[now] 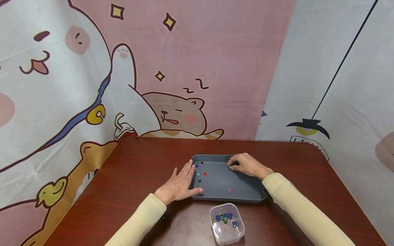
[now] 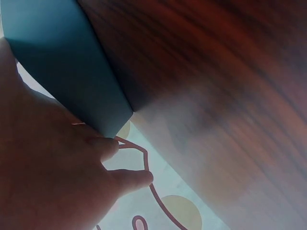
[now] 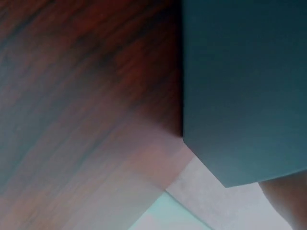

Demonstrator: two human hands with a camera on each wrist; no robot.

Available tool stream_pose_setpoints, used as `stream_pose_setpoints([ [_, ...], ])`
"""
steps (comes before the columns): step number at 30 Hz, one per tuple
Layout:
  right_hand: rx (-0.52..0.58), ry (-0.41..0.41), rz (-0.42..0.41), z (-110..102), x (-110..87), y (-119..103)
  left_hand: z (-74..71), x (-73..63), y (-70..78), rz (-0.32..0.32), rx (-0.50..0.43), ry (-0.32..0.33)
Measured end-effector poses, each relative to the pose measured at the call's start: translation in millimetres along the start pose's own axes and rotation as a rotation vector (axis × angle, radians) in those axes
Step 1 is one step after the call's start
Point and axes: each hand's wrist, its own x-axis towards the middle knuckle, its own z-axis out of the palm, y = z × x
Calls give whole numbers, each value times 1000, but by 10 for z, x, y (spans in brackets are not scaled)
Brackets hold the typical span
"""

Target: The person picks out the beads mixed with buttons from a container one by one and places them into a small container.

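A grey tray point(image 1: 243, 197) lies on the brown table point(image 1: 138, 164), with a few small coloured beads point(image 1: 199, 168) scattered in it, mostly near its far left corner. My left hand point(image 1: 181, 181) lies flat with straight fingers against the tray's left rim, thumb along the near edge. In the left wrist view the left hand's fingers point(image 2: 108, 146) touch the tray's wall point(image 2: 67, 67). My right hand point(image 1: 246, 164) reaches into the tray's far right part, its fingertips pinching a small green bead point(image 1: 229, 167). The right wrist view shows only the tray wall point(image 3: 244, 91) and table.
A small clear plastic box point(image 1: 226, 223) holding several blue and green beads stands on the table just in front of the tray. A cartoon-printed curtain point(image 1: 123, 68) hangs behind the table. A single pink bead point(image 1: 229, 190) lies near the tray's front.
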Motion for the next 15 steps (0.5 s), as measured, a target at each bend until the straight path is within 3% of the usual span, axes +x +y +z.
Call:
stream_pose_setpoints([
  [15,81,55,28,-221,-62,-144,-5,8,-1,0,8,1],
])
